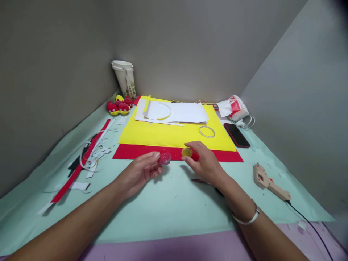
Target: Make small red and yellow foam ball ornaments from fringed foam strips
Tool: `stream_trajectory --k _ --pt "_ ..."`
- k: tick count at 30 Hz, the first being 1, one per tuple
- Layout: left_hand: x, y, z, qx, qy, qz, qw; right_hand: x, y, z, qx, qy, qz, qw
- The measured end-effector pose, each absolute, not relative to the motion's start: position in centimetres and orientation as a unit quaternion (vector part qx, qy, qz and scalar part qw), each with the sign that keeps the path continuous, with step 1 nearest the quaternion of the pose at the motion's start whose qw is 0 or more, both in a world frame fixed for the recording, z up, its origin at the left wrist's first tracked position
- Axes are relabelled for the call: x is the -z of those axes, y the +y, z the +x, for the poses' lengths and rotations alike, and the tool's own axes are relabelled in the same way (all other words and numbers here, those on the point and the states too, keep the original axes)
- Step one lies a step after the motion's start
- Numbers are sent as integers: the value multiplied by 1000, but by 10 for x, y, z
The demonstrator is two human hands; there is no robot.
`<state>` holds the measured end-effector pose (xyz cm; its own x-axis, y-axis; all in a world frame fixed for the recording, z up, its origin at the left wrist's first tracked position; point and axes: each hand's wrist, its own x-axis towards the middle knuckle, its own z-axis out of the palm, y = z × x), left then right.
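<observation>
Red bumpy piece (164, 158): pinched in my left fingertips, mid-table, just over the near edge of the red sheet (127, 152).
Left hand (141, 170): palm up, fingers closed on that piece.
Yellow disc (186, 152): just beside the red piece, held by my right fingertips.
Right hand (205, 163): palm down, fingers narrowed on the disc.
Yellow sheet (163, 134): lies on the red sheet, towards the far edge.
Ring (207, 131): on the yellow sheet.
Phone (236, 135): off the sheet's right edge.
Glue gun (268, 181): near the table's right edge.
</observation>
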<state>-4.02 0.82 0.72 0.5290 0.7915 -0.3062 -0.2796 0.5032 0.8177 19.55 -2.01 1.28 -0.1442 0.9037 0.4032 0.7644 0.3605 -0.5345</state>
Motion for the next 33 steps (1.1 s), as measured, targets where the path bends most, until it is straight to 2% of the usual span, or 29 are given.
stream_trajectory --k 6,16,33 --pt "-10 5 -39 -338 340 382 790 -31 -39 168 -171 -769 -475 392" --pt "-13 1 -36 -299 362 461 753 -22 -40 159 -227 -752 -469 405" --pt "-15 -1 -33 -303 398 499 708 -20 -42 157 -204 -765 -455 408"
